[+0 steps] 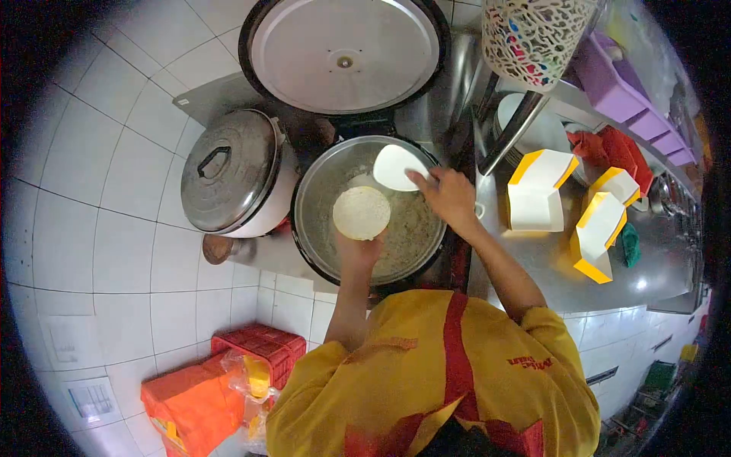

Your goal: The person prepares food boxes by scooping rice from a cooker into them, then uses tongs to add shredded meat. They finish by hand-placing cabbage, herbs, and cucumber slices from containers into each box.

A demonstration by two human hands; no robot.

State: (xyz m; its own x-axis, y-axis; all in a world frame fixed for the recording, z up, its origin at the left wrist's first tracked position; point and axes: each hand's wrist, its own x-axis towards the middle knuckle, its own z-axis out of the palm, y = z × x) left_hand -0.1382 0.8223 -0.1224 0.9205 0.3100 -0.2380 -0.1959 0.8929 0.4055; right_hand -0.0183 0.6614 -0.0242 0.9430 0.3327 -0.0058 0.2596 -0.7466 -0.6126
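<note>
A large round pot (304,228) stands open, with pale rice-like food (411,236) inside. Over its middle, my left hand (359,247) holds a small round container (362,213) from below; its top shows pale and level. My right hand (449,199) grips a white paddle (396,167) by its near end, with the broad blade over the back right of the pot. Paddle and container are close together but apart.
A lidded pot (228,171) stands left, and a raised round lid (343,57) is behind. On the steel counter (525,266) at right are open yellow-and-white boxes (537,206), a red cloth (624,156) and a purple basket (624,91). A patterned basket (533,38) hangs above.
</note>
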